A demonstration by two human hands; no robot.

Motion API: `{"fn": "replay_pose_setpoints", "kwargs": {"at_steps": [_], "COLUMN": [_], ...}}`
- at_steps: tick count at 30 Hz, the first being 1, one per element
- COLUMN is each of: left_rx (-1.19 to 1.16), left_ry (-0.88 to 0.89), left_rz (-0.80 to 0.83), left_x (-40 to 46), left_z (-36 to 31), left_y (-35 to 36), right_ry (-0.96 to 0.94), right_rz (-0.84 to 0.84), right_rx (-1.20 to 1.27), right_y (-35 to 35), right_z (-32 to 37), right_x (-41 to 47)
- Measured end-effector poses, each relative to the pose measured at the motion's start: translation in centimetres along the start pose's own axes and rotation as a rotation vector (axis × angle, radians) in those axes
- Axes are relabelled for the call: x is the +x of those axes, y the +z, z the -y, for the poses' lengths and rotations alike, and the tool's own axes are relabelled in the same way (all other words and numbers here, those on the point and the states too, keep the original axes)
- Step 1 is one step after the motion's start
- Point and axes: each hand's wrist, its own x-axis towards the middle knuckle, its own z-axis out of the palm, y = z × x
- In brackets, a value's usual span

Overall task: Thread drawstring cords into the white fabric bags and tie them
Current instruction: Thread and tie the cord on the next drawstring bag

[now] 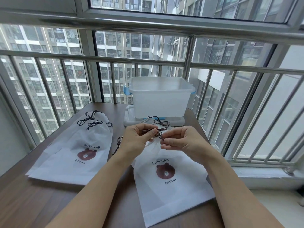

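Both hands up over the neck of the near white bag (pixel 166 186), which lies flat on the counter (pixel 24 203), bear print facing up. Left hand (pixel 136 139): fingers curled, pinching a loop of the dark drawstring cord (pixel 160 131) between thumb and forefinger. Right hand (pixel 179 139): fingers curled in, thumb and fingertips pinching the same cord just below the left's grip. Hands are close together, cord tangled between them; more cord loops trail behind toward the clear plastic bin (pixel 160 97). Stack of finished bags (pixel 70 155) sits to the left, cords gathered at the top. Loose cord (pixel 118 142) lies between the two.
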Motion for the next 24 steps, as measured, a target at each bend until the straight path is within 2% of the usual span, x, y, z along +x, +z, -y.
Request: {"fn": "replay_pose_setpoints", "kwargs": {"at_steps": [2, 8, 10, 15, 20, 24], "left_rx": [-0.004, -0.038, -0.045, 0.007, 0.125, 0.139], "left_ry": [-0.001, -0.007, 0.000, 0.039, 0.153, 0.189], "left_rz": [0.008, 0.014, 0.024, 0.070, 0.100, 0.099], "left_x": [0.0, -0.4, -0.4, -0.7, -0.6, -0.8], "left_z": [0.0, -0.5, -0.5, -0.6, 0.0, 0.2], "left_y": [0.0, 0.3, 0.3, 0.4, 0.4, 0.3], "right_ry": [-0.039, -0.225, -0.245, -0.128, -0.008, 0.053], "right_rz": [-0.032, -0.181, -0.204, -0.168, -0.207, -0.144], "right_rx": [0.002, -0.263, -0.274, -0.090, -0.111, -0.158], "right_y": [0.2, 0.8, 1.2, 1.7, 1.4, 1.7], "right_z": [0.0, -0.5, -0.8, -0.6, -1.0, -0.9], "right_x": [0.1, 0.6, 0.8, 0.5, 0.9, 1.1]}}
